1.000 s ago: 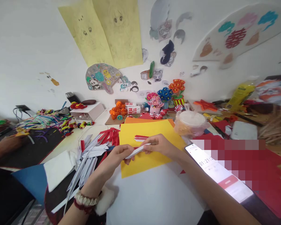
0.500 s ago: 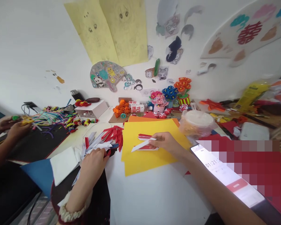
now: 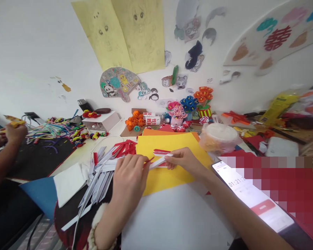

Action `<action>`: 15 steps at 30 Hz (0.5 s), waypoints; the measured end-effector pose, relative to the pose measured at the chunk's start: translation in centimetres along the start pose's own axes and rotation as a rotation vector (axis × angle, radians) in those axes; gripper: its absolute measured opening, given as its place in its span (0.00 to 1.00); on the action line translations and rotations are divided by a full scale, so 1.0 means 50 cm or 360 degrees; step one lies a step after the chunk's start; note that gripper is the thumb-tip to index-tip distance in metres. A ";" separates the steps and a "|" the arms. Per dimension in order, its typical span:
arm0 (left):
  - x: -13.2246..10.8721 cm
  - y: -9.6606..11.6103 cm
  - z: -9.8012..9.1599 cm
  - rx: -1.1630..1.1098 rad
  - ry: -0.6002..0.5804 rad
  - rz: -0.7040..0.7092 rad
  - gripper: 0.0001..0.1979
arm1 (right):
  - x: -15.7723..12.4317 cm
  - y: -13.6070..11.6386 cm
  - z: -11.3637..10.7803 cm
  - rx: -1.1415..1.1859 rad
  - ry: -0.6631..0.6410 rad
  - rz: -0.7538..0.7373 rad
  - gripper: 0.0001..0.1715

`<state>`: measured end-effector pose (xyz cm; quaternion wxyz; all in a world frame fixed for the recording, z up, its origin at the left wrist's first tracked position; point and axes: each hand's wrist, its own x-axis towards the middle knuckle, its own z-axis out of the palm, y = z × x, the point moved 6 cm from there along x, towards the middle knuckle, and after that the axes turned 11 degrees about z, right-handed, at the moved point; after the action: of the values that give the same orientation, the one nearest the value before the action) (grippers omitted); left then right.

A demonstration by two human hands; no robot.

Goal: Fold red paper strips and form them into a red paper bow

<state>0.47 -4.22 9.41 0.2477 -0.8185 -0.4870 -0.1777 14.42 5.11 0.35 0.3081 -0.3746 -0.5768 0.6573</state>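
My right hand (image 3: 182, 159) pinches a white folded paper strip (image 3: 159, 161) over the yellow paper sheets (image 3: 156, 142). Close by on its left, my left hand (image 3: 131, 178) has its fingers closed on a thin red paper strip (image 3: 150, 160), whose tip pokes out toward the white one. Another red-and-white strip (image 3: 161, 151) lies on the yellow sheet just beyond. To the left of my hands spreads a heap of white paper strips (image 3: 100, 187), with red strips (image 3: 125, 147) at its far end.
A lit phone (image 3: 261, 198) lies at the right. Behind the sheets stand a lidded tub (image 3: 220, 133) and handmade flower pots (image 3: 205, 110). At the far left a co-worker's hand (image 3: 17, 133) holds a yellow-handled tool beside colourful pipe cleaners (image 3: 54, 128).
My left hand has come from the strip heap rightward to beside my right hand, bringing a red strip. My right hand stays nearly in place. The co-worker's hands moved left.
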 end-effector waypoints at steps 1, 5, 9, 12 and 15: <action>0.008 0.022 -0.001 0.0032 0.0056 0.0062 0.08 | 0.000 -0.001 0.002 0.0017 -0.0001 0.0002 0.23; 0.024 0.079 0.022 0.0168 0.0025 0.0262 0.06 | -0.003 -0.007 0.009 0.0083 -0.0022 0.0021 0.23; 0.021 0.077 0.042 0.0216 -0.0020 0.0250 0.08 | -0.008 -0.009 0.022 0.0188 -0.0177 0.0024 0.27; 0.015 0.066 0.041 0.0238 0.0035 0.0234 0.10 | -0.009 -0.005 0.032 0.0314 -0.0310 0.0025 0.29; 0.009 0.061 0.040 0.0281 0.0061 0.0275 0.12 | -0.010 -0.004 0.036 0.0424 -0.0381 0.0015 0.30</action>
<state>3.49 -3.96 7.32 0.3425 -0.8288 -0.4236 -0.1278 13.13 3.76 0.71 0.2811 -0.2521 -0.5154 0.7693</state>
